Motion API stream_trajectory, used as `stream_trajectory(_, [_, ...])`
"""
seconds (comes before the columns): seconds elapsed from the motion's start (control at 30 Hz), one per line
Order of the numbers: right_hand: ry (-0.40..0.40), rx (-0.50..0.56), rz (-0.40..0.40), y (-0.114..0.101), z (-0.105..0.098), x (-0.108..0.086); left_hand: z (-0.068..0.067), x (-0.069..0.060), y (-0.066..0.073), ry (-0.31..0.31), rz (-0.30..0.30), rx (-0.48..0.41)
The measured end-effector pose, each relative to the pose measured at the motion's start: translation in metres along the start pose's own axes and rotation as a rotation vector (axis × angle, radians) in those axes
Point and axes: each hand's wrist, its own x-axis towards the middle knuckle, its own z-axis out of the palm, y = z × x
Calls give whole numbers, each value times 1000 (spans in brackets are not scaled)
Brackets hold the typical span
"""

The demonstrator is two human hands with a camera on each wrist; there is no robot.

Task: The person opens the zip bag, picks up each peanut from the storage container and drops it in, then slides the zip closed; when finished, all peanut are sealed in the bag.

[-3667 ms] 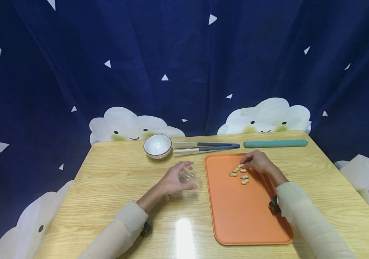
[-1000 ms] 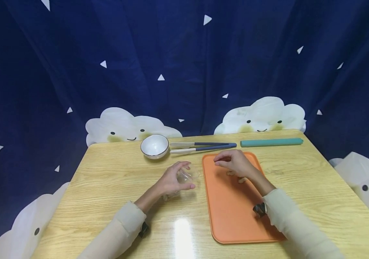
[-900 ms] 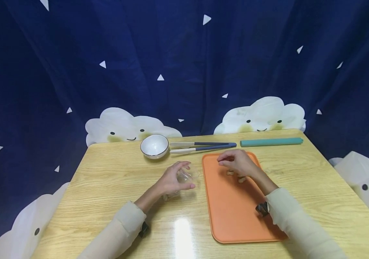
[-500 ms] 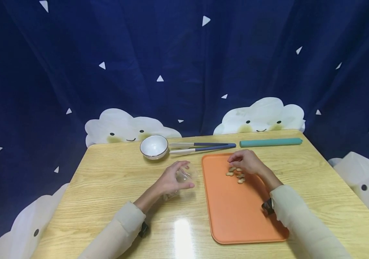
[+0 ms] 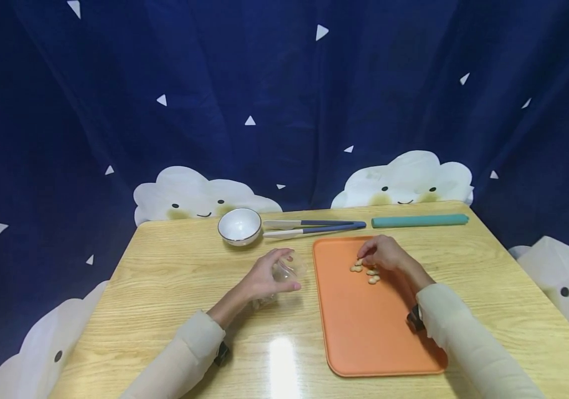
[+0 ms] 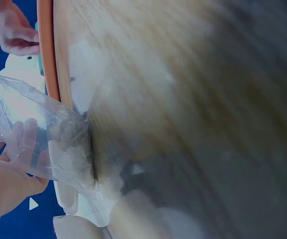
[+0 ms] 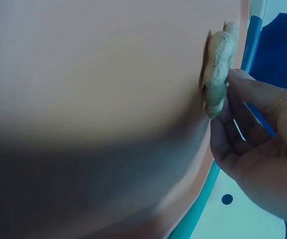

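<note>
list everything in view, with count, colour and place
wooden table: 1, light brown, foreground
shallow rectangular tray: 1, orange, table's right side
unshelled peanuts: several, tan, tray's far part, some hidden
plastic bag: 1, clear with pale lumps inside, left of tray
round bowl: 1, white, table's far edge
two-armed tongs: 1, navy with pale tips, right of bowl
cylindrical rod: 1, teal, right of tongs
fabric curtain: 1, navy with white clouds, behind table
wrist devices: 2, black, at cuffs
sleeves: 2, cream, both arms
left hand: 1, bare, holding bag
right hand: 1, bare, fingertips at peanuts
</note>
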Motion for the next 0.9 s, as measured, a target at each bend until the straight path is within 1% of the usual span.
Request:
stream_trajectory(0.1, [-8, -23, 15, 1, 1, 1, 1, 0, -1, 0, 8, -7])
stream_trajectory(0.3, [-4, -75, 8, 0, 4, 1, 2, 0, -1, 9, 7, -4])
stream_trajectory(0.33, [-4, -77, 4, -1, 4, 1, 2, 0, -1, 9, 8, -3])
stream_trajectory(0.43, [-1, -52, 23, -2, 4, 1, 2, -1, -1, 11, 9, -2])
stream_trajectory(0.5, [7, -45, 12, -5, 3, 0, 1, -1, -1, 11, 10, 0])
stream_trajectory(0.57, [23, -35, -1, -9, 3, -1, 1, -1, -1, 11, 9, 3])
stream_trajectory(0.7, [63, -64, -62, -21, 1, -5, 2, 0, -1, 10, 10, 7])
stream_trajectory(0.8, [69, -33, -79, -32, 2, -8, 2, 0, -2, 8, 12, 9])
stream_trajectory(0.87, [65, 5, -84, -40, 4, -9, 2, 1, -2, 7, 14, 7])
stream_trajectory(0.9, [63, 26, -99, -44, 5, -9, 2, 1, -2, 7, 13, 8])
